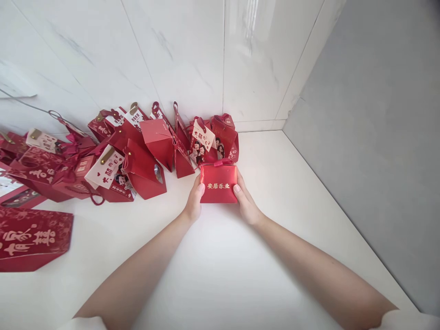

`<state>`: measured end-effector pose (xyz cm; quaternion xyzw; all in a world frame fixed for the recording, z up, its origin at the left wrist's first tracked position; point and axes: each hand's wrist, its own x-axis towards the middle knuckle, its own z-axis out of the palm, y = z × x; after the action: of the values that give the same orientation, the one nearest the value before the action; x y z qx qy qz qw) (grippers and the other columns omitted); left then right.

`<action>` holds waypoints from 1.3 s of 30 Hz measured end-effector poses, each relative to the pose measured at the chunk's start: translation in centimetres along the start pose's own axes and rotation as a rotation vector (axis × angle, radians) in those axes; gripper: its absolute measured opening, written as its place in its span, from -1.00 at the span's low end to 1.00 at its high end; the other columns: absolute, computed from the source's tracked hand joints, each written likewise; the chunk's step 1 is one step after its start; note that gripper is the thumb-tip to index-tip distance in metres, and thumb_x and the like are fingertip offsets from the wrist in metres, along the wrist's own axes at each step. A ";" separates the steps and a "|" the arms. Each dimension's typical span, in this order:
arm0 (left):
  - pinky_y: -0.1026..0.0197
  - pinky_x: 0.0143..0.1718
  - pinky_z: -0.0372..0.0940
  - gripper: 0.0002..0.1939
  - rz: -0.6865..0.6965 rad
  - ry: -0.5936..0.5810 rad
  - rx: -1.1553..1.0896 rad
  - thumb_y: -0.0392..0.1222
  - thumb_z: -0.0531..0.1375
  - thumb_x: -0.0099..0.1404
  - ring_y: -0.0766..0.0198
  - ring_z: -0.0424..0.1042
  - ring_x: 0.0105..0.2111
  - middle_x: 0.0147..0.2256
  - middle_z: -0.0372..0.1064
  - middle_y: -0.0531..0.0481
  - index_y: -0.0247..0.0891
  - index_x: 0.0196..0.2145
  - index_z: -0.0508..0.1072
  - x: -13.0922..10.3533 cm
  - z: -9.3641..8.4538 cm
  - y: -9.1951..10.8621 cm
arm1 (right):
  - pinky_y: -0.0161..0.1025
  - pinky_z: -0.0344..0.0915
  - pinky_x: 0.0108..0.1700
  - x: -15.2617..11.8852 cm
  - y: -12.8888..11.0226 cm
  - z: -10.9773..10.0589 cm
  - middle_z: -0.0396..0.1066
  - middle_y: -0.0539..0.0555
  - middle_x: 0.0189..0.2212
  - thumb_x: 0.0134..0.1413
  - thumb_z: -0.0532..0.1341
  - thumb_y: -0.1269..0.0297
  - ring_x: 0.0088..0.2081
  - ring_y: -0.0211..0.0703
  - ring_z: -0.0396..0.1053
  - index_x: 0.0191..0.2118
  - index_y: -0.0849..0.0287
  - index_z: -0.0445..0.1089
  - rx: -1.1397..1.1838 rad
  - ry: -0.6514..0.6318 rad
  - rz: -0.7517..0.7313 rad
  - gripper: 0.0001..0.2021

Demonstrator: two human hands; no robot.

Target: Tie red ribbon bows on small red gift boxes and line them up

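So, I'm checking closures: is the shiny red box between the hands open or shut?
The shiny red box looks shut: no gap shows along its top edge, by the red ribbon.

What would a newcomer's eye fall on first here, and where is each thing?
Probably the shiny red box with gold characters, held near the middle between the left hand and right hand. Next, the crowd of red gift boxes behind it and to its left, along the marbled wall. Then the red carton with pale lettering, at the picture's left edge.
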<state>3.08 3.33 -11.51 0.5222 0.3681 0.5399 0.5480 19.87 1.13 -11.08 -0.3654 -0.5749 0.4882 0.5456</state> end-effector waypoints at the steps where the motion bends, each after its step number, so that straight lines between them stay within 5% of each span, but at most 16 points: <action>1: -0.17 0.33 0.09 -0.33 0.007 -0.015 -0.004 0.28 0.10 0.28 -0.14 0.10 0.33 0.24 0.28 -0.03 -0.10 0.23 0.32 0.0 0.0 -0.1 | 0.09 0.05 0.38 0.1 0.1 0.0 0.00 -0.05 0.40 0.24 0.00 -0.26 0.40 -0.01 -0.03 0.38 -0.13 -0.01 0.002 0.002 0.004 -0.32; 16: -0.06 0.36 0.04 -0.33 0.052 -0.042 -0.037 0.26 0.09 0.34 -0.06 0.05 0.35 0.26 0.25 -0.06 -0.13 0.27 0.26 0.1 -0.3 -0.6 | 0.09 -0.07 0.43 0.3 0.7 -0.4 -0.13 -0.10 0.44 0.30 -0.05 -0.20 0.44 -0.03 -0.17 0.43 -0.16 -0.21 0.021 -0.070 -0.017 -0.32; 32: -0.05 0.35 0.03 -0.38 0.019 -0.033 -0.071 0.22 0.12 0.33 -0.06 0.05 0.35 0.23 0.30 -0.07 -0.13 0.23 0.32 0.0 -0.3 -0.4 | 0.08 -0.09 0.43 0.0 0.8 -0.5 -0.09 -0.09 0.43 0.34 -0.01 -0.09 0.43 -0.05 -0.12 0.39 -0.16 -0.05 0.093 -0.057 -0.002 -0.43; 39: -0.01 0.33 0.05 -0.39 0.011 -0.028 -0.068 0.22 0.10 0.35 -0.02 0.09 0.33 0.23 0.29 -0.07 -0.14 0.23 0.32 -0.2 -0.2 -0.4 | 0.06 0.05 0.38 0.0 0.7 -0.5 -0.01 -0.02 0.40 0.35 0.00 -0.06 0.38 -0.02 0.01 0.39 -0.11 -0.03 0.085 -0.048 0.001 -0.43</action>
<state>2.97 3.23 -11.94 0.5128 0.3388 0.5476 0.5678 20.29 1.40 -11.76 -0.3306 -0.5662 0.5211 0.5464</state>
